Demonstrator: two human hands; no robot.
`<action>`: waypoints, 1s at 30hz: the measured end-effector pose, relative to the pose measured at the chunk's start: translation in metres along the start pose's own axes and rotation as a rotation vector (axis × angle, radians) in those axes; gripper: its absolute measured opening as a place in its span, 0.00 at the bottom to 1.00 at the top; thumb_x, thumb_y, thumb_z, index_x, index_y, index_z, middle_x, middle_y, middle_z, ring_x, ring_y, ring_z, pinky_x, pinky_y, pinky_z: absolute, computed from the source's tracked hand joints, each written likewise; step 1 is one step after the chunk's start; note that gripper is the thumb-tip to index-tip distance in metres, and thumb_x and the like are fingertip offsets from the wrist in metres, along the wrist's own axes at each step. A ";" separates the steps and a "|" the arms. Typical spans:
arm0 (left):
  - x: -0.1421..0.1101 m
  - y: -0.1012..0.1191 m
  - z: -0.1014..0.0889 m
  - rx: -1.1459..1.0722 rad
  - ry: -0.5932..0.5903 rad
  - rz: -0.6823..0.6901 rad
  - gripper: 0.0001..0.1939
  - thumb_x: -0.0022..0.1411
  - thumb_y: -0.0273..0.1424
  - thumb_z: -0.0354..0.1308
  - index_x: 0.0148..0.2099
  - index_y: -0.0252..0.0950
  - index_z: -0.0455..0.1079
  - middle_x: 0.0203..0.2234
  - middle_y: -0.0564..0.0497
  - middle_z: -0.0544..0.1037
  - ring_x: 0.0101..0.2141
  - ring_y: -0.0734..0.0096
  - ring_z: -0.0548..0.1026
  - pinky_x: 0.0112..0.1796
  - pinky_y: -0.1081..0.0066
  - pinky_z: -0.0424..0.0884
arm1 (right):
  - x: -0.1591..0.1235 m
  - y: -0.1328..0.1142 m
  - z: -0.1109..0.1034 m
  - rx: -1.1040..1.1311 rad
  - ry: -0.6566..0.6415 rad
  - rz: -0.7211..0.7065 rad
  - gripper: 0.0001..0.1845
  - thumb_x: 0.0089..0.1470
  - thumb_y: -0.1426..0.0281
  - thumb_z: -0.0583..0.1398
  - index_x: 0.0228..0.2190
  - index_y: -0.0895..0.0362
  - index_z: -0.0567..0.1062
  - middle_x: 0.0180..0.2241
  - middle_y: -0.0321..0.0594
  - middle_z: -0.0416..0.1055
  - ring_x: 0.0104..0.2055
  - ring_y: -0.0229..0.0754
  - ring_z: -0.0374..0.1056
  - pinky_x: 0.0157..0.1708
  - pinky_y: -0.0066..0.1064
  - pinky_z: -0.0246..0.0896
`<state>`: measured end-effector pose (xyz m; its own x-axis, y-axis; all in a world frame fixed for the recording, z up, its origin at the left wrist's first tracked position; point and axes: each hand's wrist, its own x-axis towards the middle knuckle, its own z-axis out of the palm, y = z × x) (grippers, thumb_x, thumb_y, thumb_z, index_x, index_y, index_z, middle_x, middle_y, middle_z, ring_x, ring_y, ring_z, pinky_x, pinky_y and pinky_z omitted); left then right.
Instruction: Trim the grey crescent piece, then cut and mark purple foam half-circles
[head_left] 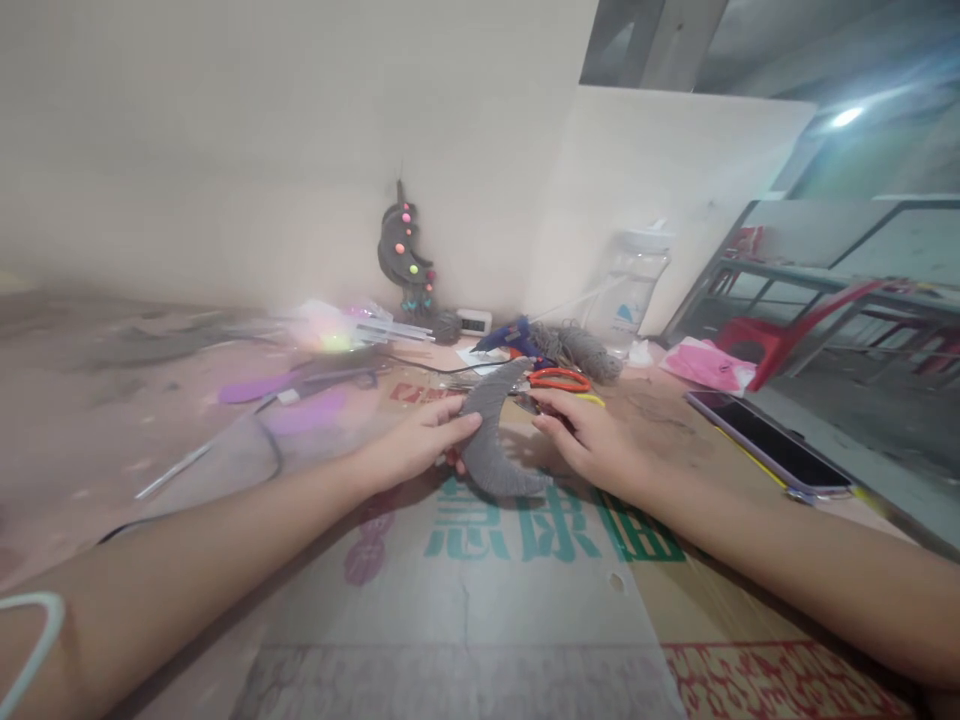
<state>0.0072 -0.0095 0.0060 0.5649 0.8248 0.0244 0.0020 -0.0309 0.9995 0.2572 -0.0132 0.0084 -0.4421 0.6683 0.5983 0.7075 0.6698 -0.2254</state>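
A crescent wrapped in grey yarn (487, 440) stands tilted over the cardboard, its tips pointing right. My left hand (431, 435) is closed on its outer edge, thumb in front and fingers behind. To the right of the crescent is my right hand (574, 425), fingers curled, with a gap between thumb and forefinger; nothing is plainly held in it. Its fingertips are close to a small dark metal thing I cannot make out. Just behind that hand lie orange-handled scissors (559, 379). A skein of grey yarn (581, 350) and a blue glue gun (506, 338) rest farther back.
Printed cardboard (465, 590) covers the table. A finished-looking crescent with coloured beads (401, 245) hangs on the wall. A clear bottle (626, 290), a pink packet (709, 365) and a phone (772, 440) stand or lie right. Glue sticks (394, 328) and purple pieces (255, 388) lie left.
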 end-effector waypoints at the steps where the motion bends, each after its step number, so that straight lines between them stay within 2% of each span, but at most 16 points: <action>1: 0.000 0.000 0.000 -0.011 0.011 0.000 0.23 0.61 0.49 0.62 0.46 0.34 0.69 0.24 0.55 0.73 0.22 0.77 0.70 0.24 0.74 0.62 | 0.000 0.000 0.000 -0.008 -0.001 -0.002 0.18 0.65 0.65 0.53 0.50 0.59 0.76 0.50 0.50 0.78 0.50 0.49 0.75 0.48 0.40 0.72; 11: 0.004 -0.006 -0.003 0.023 0.007 0.012 0.26 0.58 0.53 0.62 0.42 0.35 0.69 0.22 0.55 0.74 0.20 0.77 0.69 0.25 0.75 0.61 | -0.001 0.002 0.006 -0.004 -0.017 0.015 0.16 0.64 0.65 0.54 0.48 0.57 0.77 0.44 0.48 0.80 0.43 0.49 0.78 0.40 0.39 0.73; 21: 0.005 -0.004 -0.001 0.036 0.000 0.012 0.29 0.56 0.58 0.60 0.42 0.35 0.68 0.22 0.56 0.73 0.20 0.76 0.70 0.24 0.74 0.60 | -0.001 0.002 0.005 0.004 -0.043 0.006 0.17 0.65 0.65 0.53 0.47 0.58 0.76 0.46 0.50 0.80 0.44 0.49 0.77 0.39 0.38 0.74; 30: 0.005 -0.004 -0.001 0.049 0.012 0.012 0.28 0.57 0.58 0.59 0.40 0.35 0.68 0.21 0.56 0.73 0.20 0.76 0.70 0.24 0.74 0.60 | -0.002 0.006 0.006 0.026 -0.017 -0.027 0.16 0.64 0.66 0.54 0.49 0.55 0.76 0.47 0.47 0.79 0.46 0.49 0.77 0.43 0.39 0.74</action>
<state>0.0094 -0.0044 0.0023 0.5551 0.8310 0.0369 0.0355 -0.0679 0.9971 0.2588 -0.0087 0.0009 -0.4702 0.6547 0.5918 0.6808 0.6958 -0.2288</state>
